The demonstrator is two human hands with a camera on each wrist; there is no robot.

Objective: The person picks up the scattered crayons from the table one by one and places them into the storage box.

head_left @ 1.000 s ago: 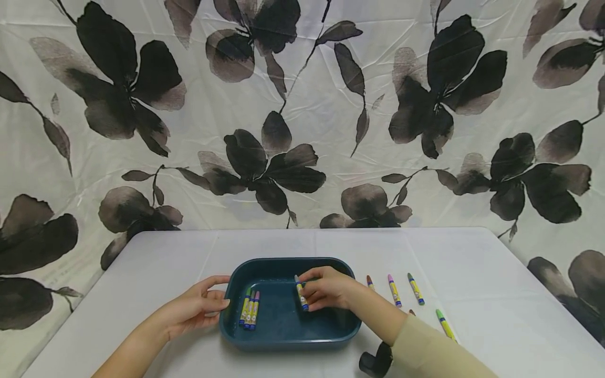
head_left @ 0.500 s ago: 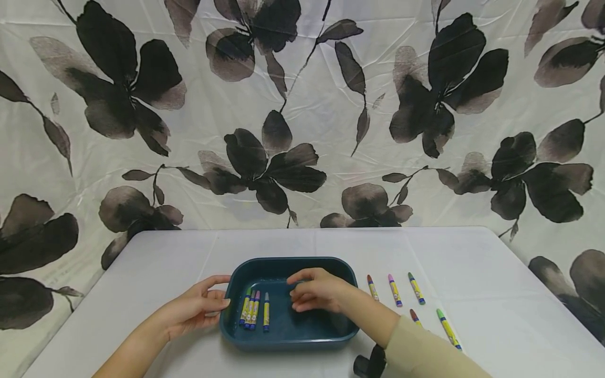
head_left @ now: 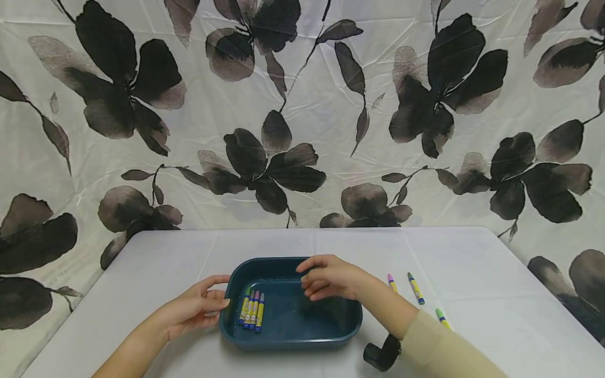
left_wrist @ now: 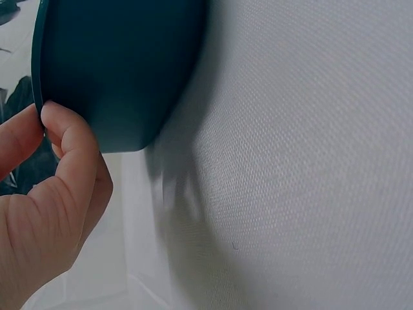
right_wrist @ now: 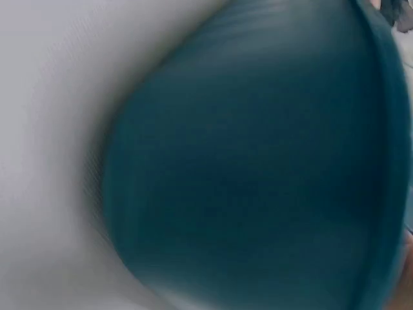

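Note:
A dark teal rectangular tray (head_left: 292, 344) stands on the white table. My left hand (head_left: 196, 307) pinches its left rim between thumb and fingers, which the left wrist view also shows, with the hand (left_wrist: 55, 200) at the rim of the tray (left_wrist: 122, 64). Several crayons (head_left: 252, 311) with yellow and blue wrappers lie side by side at the left inside it. Over the tray's right part hovers my right hand (head_left: 333, 278), fingers loosely bent and nothing held. In the blurred right wrist view the tray's outer wall (right_wrist: 245, 161) fills most of the picture.
Right of the tray lie a pink crayon (head_left: 392, 282), a dark green crayon (head_left: 416, 288) and a light green crayon (head_left: 442, 318), the last partly behind the right sleeve (head_left: 439, 341). A black device (head_left: 382, 354) hangs under the right wrist. A flowered cloth (head_left: 293, 105) covers the back.
The right hand held a grey-tipped crayon, then let it go in the tray. That crayon now lies against the others. The right hand has drawn back rightward; the brown crayons are hidden behind the arm.

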